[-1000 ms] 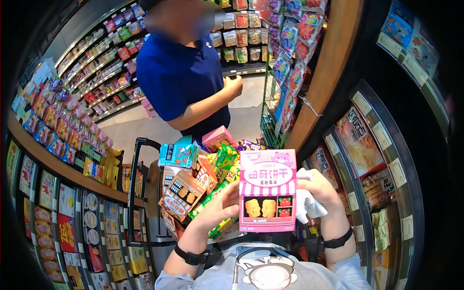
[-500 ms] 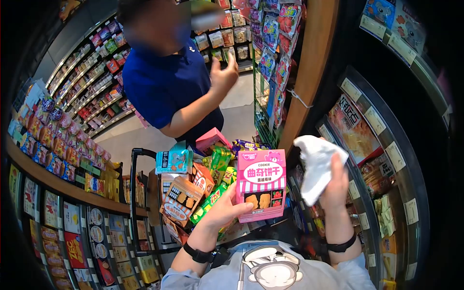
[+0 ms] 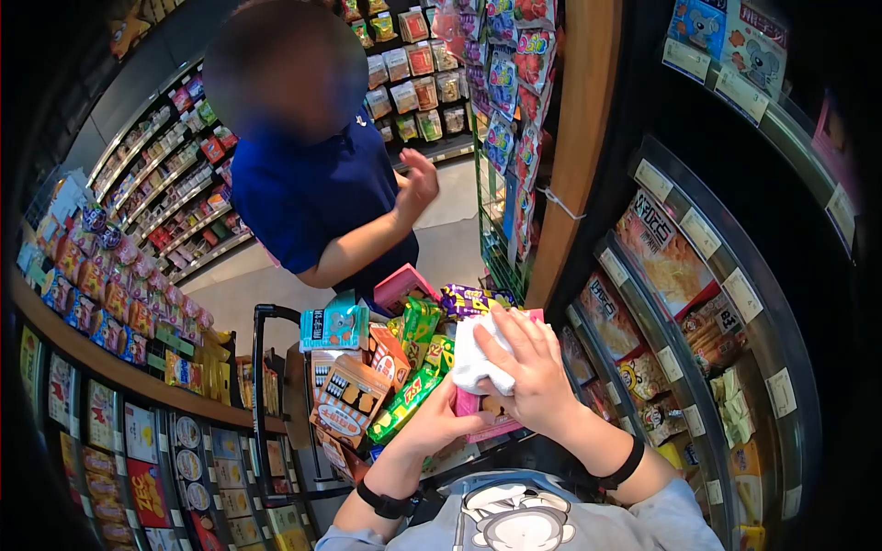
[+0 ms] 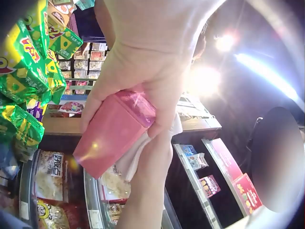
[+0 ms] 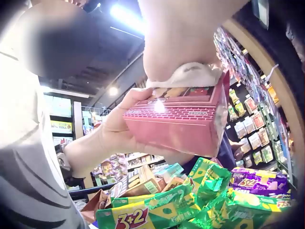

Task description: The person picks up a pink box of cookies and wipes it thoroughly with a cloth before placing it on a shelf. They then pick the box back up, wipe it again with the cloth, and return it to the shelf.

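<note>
A pink cookie box rests in my left hand, whose thumb lies along its front while the fingers go round the side and underneath. My right hand holds a white cloth spread against the box's printed face, covering most of it in the head view. From the left wrist, the plain pink side of the box shows, with the cloth's edge behind it. Just below the box, green snack packets and orange-brown cookie boxes are heaped in a cart.
A person in a blue shirt stands beyond the cart, one forearm raised. Shelves of packaged snacks rise close on my right, beside a wooden post. More stocked shelves curve along the left.
My right hand has brought the white cloth in from the right onto the front of the pink box. My left hand still holds the box. The other person's hand has shifted.
</note>
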### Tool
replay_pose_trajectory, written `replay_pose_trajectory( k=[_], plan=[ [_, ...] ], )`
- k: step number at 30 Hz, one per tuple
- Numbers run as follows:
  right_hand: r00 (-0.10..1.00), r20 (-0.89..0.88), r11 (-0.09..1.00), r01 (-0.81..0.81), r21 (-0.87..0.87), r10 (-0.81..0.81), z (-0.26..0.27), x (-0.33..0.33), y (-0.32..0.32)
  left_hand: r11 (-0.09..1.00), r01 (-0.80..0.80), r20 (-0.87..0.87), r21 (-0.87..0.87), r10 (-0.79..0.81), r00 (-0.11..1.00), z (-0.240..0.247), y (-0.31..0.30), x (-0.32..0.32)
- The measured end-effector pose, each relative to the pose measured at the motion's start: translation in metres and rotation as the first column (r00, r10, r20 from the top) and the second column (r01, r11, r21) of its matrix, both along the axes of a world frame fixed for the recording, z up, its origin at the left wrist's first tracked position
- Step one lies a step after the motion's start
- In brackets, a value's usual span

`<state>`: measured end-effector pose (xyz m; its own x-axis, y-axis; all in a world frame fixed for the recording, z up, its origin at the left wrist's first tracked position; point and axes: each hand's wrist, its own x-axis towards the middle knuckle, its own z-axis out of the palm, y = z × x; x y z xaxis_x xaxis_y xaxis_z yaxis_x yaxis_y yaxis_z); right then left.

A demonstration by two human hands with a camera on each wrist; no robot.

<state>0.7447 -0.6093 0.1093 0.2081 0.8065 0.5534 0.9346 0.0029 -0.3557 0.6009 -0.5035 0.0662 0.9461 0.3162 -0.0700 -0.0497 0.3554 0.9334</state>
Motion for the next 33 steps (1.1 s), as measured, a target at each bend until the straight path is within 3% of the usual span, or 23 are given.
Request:
replay_pose_trajectory(
  k=[3,6,9,11,14,17,19,21,22,23,26,27,29,33],
  plan=[
    [0.989,0.084,0.986,0.11,0.127,-0.121,-0.005,0.009,-0.002,1.0,-0.012,0.004,0.012,0.012,1.0,0.008,-0.001,-0.006],
    [0.987,0.05,0.975,0.142,0.168,-0.152,-0.008,0.029,-0.004,0.998,0.012,0.03,-0.053,-0.01,0.999,0.007,0.006,-0.011],
    [0.964,-0.1,0.957,0.26,0.132,-0.248,-0.015,0.054,-0.012,0.994,-0.067,-0.004,-0.083,0.067,0.998,0.005,0.012,-0.017],
    [0.94,-0.226,0.927,0.304,0.221,-0.254,-0.008,0.058,-0.016,0.994,-0.071,0.028,-0.085,0.074,0.997,-0.001,0.017,-0.015],
    [0.991,-0.114,0.962,0.103,0.255,-0.076,0.027,0.029,-0.019,0.967,-0.091,-0.016,-0.236,0.09,0.996,0.004,0.012,-0.009],
    [0.996,0.072,0.998,0.046,0.032,-0.048,0.025,-0.002,-0.011,0.939,0.017,0.093,-0.343,0.016,0.996,0.01,0.007,-0.004],
    [0.998,0.055,1.0,0.009,0.021,-0.01,0.018,-0.009,-0.013,0.954,0.041,0.11,-0.296,-0.009,0.994,0.01,0.01,-0.002],
    [0.999,0.038,0.999,-0.034,0.008,0.034,0.014,-0.015,-0.014,0.821,0.149,0.234,-0.551,-0.019,0.972,0.017,0.014,-0.003],
    [0.99,0.118,0.997,-0.077,-0.023,0.08,0.013,-0.018,-0.015,0.79,0.227,0.34,-0.569,-0.026,0.94,0.022,0.013,-0.001],
    [0.972,0.195,0.991,-0.119,-0.059,0.128,0.011,-0.022,-0.017,0.789,0.225,0.337,-0.573,-0.023,0.941,0.019,0.013,-0.001],
    [0.939,0.277,0.979,-0.191,-0.074,0.204,0.001,-0.031,-0.016,0.76,0.024,0.164,-0.649,0.109,0.98,0.003,0.018,0.0],
    [0.926,0.318,0.979,-0.192,-0.065,0.202,-0.002,-0.031,-0.016,0.761,0.026,0.166,-0.648,0.109,0.98,0.005,0.016,0.001],
    [0.93,0.302,0.978,-0.2,-0.062,0.209,0.002,-0.026,-0.017,0.842,-0.187,0.004,-0.506,0.219,0.976,0.01,0.011,0.003],
    [0.949,0.25,0.981,-0.183,-0.062,0.193,0.002,-0.009,-0.026,0.757,-0.155,0.083,-0.635,0.266,0.96,0.01,0.017,0.001]
  ],
)
